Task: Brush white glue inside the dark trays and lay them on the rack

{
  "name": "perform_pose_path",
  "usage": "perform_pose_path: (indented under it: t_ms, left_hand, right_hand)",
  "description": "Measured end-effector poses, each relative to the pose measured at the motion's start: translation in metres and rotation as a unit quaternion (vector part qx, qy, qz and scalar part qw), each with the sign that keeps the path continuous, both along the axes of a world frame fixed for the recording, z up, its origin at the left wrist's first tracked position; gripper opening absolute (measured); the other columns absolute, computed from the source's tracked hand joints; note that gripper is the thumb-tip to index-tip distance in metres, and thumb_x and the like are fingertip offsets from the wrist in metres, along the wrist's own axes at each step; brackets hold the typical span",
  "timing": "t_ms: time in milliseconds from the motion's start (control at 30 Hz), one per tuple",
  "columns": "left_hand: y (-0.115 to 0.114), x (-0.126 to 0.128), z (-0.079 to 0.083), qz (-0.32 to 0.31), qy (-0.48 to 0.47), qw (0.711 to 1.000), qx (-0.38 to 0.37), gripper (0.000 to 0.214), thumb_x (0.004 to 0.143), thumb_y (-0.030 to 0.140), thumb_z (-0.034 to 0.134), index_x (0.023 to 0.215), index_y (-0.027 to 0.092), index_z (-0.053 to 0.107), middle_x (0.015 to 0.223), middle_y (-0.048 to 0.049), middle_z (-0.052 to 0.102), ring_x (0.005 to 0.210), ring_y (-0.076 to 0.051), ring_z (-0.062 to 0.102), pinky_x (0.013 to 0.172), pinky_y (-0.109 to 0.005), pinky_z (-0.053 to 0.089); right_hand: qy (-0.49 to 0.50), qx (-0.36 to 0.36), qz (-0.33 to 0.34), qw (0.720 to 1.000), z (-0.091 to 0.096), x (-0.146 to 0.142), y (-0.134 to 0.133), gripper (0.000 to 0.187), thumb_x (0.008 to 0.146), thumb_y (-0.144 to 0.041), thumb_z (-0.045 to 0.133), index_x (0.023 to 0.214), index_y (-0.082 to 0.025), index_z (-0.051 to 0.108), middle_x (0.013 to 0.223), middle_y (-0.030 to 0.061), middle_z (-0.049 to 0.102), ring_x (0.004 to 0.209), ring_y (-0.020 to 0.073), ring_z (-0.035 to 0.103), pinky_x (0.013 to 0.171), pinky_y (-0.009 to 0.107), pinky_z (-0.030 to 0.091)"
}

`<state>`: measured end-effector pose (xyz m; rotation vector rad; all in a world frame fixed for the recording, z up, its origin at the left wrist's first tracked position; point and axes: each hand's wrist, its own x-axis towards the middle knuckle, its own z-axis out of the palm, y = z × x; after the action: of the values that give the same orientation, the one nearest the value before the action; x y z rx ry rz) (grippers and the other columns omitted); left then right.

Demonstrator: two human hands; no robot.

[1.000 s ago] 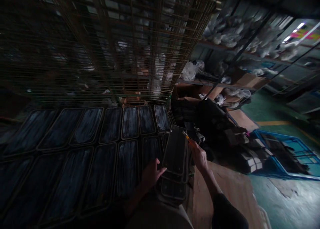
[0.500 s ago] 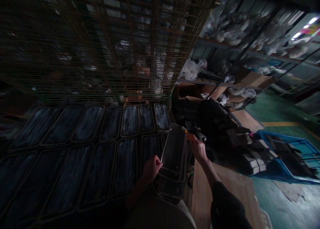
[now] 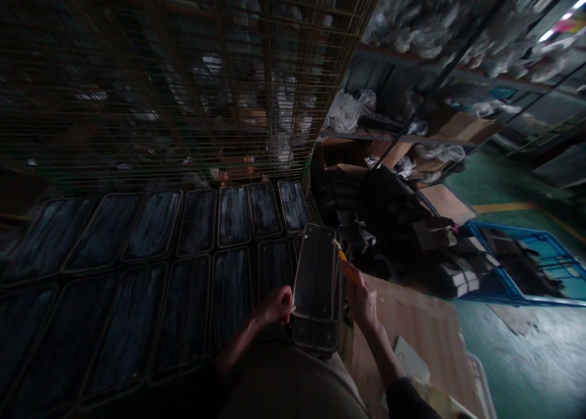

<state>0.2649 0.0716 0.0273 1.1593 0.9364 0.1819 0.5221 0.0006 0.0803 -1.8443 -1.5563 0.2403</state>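
Note:
My left hand (image 3: 277, 307) is closed in a pinch on the lower left edge of a dark rectangular panel (image 3: 314, 275) with rounded corners and small light spots at its corners. In my right hand (image 3: 365, 301) is a small brush (image 3: 342, 256) with a yellow-orange handle. Its pale tip meets the panel near the upper right corner. Under the held panel, more dark panels (image 3: 315, 335) of the same shape lie stacked in front of my body. Rows of similar dark panels (image 3: 232, 216), many with whitish streaks, spread to the left.
A wire mesh rack (image 3: 256, 58) rises behind the rows. To the right are a wooden board (image 3: 412, 309), a heap of black pieces (image 3: 389, 205) and a blue crate (image 3: 526, 297) on the green floor. Shelves with plastic bags (image 3: 350, 110) and cardboard boxes (image 3: 458, 129) stand behind.
The brush tip has shifted slightly down and inward from the panel's upper right corner. My left hand stays at the panel's lower left edge. The whole view has shifted a little.

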Motion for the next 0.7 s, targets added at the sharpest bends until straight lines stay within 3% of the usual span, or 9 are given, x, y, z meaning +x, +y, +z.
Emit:
perform_pose_path:
  t_ms: [167,300,367,500,700]
  left_hand:
    - [0.003,0.000,0.000,-0.052,0.073,0.994,0.057,0.021,0.074,0.017,0.063,0.068,0.023,0.044,0.049,0.0096,0.048,0.041,-0.011,0.052,0.046,-0.021,0.036]
    - [0.034,0.004,0.014,-0.096,0.148,0.957,0.231,0.020,0.070,0.011,0.070,0.064,0.021,0.055,0.060,0.0037,0.058,0.058,-0.015,0.059,0.059,-0.025,0.039]
    - [0.057,0.016,0.023,-0.057,0.163,0.936,0.306,0.016,0.075,0.013,0.072,0.069,0.021,0.059,0.065,0.0011,0.062,0.066,-0.017,0.061,0.065,-0.026,0.039]
    - [0.102,0.057,0.031,0.051,0.158,0.912,0.375,0.006,0.086,0.017,0.069,0.089,0.021,0.064,0.076,-0.0012,0.066,0.074,-0.018,0.063,0.071,-0.027,0.040]
    - [0.129,0.103,0.007,0.107,0.174,0.899,0.387,0.014,0.087,0.024,0.073,0.095,0.020,0.063,0.094,-0.0049,0.070,0.089,-0.019,0.064,0.081,-0.028,0.042]
  right_hand:
    - [-0.013,0.013,-0.012,1.000,-0.020,-0.023,-0.002,0.044,0.099,-0.017,0.037,0.134,-0.024,0.063,0.122,0.0103,0.068,0.101,0.0212,0.072,0.079,0.029,0.061]
    - [-0.064,-0.006,-0.011,0.998,-0.045,-0.033,-0.005,0.060,0.089,-0.005,0.035,0.139,-0.028,0.060,0.129,0.0099,0.063,0.091,0.0204,0.074,0.066,0.026,0.062]
    - [-0.084,-0.011,-0.007,0.996,-0.053,-0.032,-0.008,0.067,0.085,-0.002,0.035,0.141,-0.030,0.057,0.132,0.0090,0.061,0.092,0.0212,0.074,0.063,0.026,0.061]
    - [-0.120,-0.017,-0.008,0.993,-0.058,-0.029,-0.012,0.072,0.082,-0.001,0.036,0.143,-0.034,0.054,0.137,0.0077,0.059,0.090,0.0209,0.074,0.057,0.025,0.059]
    - [-0.140,-0.015,-0.021,0.990,-0.063,-0.032,-0.012,0.069,0.085,-0.003,0.040,0.144,-0.036,0.054,0.132,0.0078,0.062,0.082,0.0178,0.074,0.054,0.022,0.057]
